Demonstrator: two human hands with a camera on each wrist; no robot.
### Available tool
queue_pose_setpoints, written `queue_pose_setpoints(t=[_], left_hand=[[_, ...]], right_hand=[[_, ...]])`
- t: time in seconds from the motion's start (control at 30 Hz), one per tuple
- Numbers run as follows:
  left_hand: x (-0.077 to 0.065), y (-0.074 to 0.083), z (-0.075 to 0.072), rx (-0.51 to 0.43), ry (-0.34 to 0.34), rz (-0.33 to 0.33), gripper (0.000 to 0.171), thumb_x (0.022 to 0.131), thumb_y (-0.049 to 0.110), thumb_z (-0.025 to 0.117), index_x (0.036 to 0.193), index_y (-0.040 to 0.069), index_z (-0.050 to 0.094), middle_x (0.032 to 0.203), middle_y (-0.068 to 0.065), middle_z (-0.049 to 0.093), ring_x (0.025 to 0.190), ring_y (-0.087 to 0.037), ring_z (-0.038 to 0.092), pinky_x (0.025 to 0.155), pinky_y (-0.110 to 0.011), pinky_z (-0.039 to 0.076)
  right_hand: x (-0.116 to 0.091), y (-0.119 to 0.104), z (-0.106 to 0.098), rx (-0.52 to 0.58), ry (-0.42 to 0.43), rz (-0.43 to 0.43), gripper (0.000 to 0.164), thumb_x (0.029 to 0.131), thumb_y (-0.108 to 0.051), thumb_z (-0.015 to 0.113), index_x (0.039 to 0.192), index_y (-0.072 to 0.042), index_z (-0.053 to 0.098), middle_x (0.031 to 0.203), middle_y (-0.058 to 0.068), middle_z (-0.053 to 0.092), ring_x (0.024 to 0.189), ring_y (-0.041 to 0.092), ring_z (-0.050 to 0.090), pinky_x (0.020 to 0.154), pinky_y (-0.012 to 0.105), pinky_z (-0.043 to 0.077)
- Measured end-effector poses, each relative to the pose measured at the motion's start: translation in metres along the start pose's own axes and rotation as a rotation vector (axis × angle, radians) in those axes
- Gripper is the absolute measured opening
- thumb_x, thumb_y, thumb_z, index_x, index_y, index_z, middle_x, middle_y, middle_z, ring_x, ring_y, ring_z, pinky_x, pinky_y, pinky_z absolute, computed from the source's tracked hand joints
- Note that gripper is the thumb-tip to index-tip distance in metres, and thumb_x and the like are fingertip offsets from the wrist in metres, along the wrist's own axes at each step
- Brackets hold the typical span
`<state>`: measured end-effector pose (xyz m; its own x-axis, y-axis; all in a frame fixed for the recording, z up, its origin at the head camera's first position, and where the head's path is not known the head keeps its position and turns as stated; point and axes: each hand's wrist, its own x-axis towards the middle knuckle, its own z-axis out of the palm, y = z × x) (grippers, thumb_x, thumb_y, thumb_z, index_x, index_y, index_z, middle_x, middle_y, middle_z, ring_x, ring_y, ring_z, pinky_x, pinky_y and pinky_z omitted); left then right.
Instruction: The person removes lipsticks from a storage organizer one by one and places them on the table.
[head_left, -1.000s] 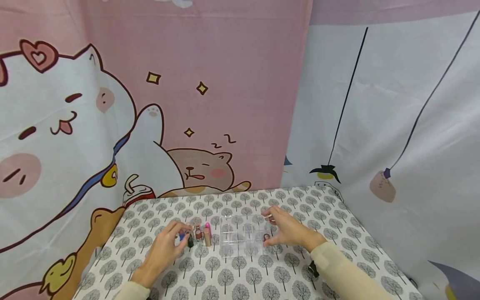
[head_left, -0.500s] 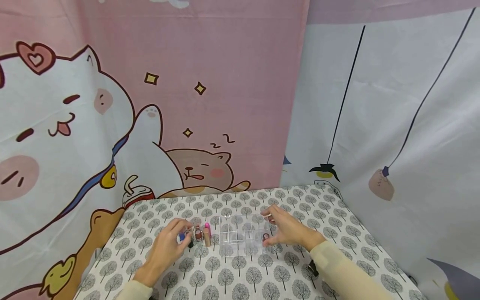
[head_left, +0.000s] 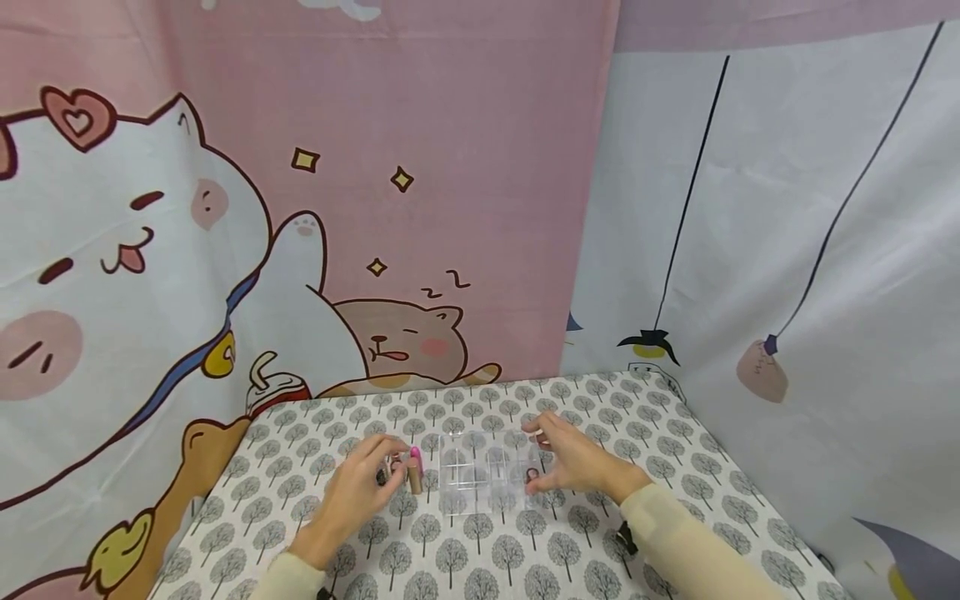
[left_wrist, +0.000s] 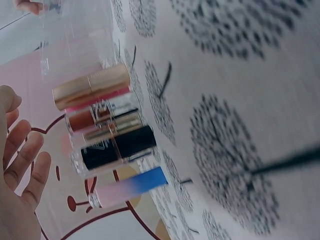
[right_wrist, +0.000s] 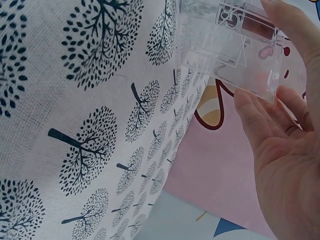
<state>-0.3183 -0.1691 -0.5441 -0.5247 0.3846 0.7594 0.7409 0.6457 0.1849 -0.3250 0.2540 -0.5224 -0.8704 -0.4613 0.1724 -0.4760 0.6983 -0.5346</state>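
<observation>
My left hand (head_left: 356,492) hovers with loosely bent fingers beside a row of upright cosmetics. In the left wrist view the row has a gold lipstick tube (left_wrist: 91,86), a clear-and-red lip gloss tube (left_wrist: 82,120), a black lipstick tube (left_wrist: 119,148) and, apart from them, a pink-to-blue tube (left_wrist: 131,187). Behind the gold one shows a bright pink tube (head_left: 416,453). With thumb and fingers on opposite sides, my right hand (head_left: 573,460) holds the right end of a clear divided organizer (right_wrist: 215,47). One dark red lip gloss tube (right_wrist: 258,26) stands inside that end.
The table wears a white cloth (head_left: 480,554) printed with grey trees. Cartoon-printed curtains (head_left: 495,208) rise behind it and at both sides. Other compartments of the organizer show the cloth through them.
My left hand has shifted right along the row, now covering the blue and black tubes in the head view. The right hand and organizer stay in place.
</observation>
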Motion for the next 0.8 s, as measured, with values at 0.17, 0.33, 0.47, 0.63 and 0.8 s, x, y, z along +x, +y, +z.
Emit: queue_pose_setpoints(t=[0.17,0.33,0.47,0.63,0.8], left_hand=[[0.006,0.008,0.009,-0.062,-0.013,0.024,0.030,0.093,0.002,0.096,0.118,0.010,0.082,0.116,-0.004,0.080,0.091,-0.018,0.078,0.074,-0.027,0.071],[0.014,0.019,0.019,-0.108,-0.013,0.059,0.031,0.092,-0.001,0.094,0.119,0.009,0.081,0.112,-0.002,0.078,0.073,-0.009,0.071,0.064,-0.018,0.063],[0.019,0.027,0.026,-0.118,-0.016,0.082,0.032,0.093,0.003,0.095,0.121,0.012,0.082,0.116,0.000,0.080,0.069,0.001,0.061,0.063,-0.007,0.053],[0.024,0.035,0.035,-0.110,-0.007,0.106,0.034,0.093,0.008,0.096,0.123,0.014,0.082,0.119,0.001,0.081,0.077,-0.001,0.063,0.068,-0.008,0.056],[0.031,0.043,0.044,-0.089,-0.020,0.120,0.038,0.092,0.012,0.098,0.126,0.014,0.082,0.122,0.002,0.081,0.105,-0.013,0.078,0.090,-0.026,0.071]], right_hand=[[0.000,0.001,0.001,0.009,-0.003,0.004,0.102,0.081,-0.044,0.108,0.161,-0.008,0.055,0.160,0.014,0.061,0.141,0.040,0.071,0.119,0.054,0.067],[-0.001,0.003,0.000,-0.004,-0.005,-0.004,0.102,0.082,-0.045,0.107,0.162,-0.008,0.055,0.161,0.014,0.061,0.141,0.039,0.072,0.119,0.054,0.067],[-0.001,0.003,-0.001,0.020,-0.015,-0.024,0.102,0.083,-0.042,0.107,0.162,-0.005,0.054,0.161,0.016,0.060,0.143,0.043,0.070,0.120,0.056,0.065],[-0.002,0.002,-0.002,0.014,-0.021,-0.037,0.100,0.083,-0.041,0.107,0.161,-0.006,0.055,0.160,0.017,0.061,0.142,0.044,0.070,0.120,0.057,0.065],[-0.003,0.003,-0.002,-0.009,-0.018,-0.046,0.101,0.084,-0.041,0.106,0.163,-0.006,0.054,0.161,0.015,0.061,0.142,0.040,0.071,0.120,0.057,0.066]])
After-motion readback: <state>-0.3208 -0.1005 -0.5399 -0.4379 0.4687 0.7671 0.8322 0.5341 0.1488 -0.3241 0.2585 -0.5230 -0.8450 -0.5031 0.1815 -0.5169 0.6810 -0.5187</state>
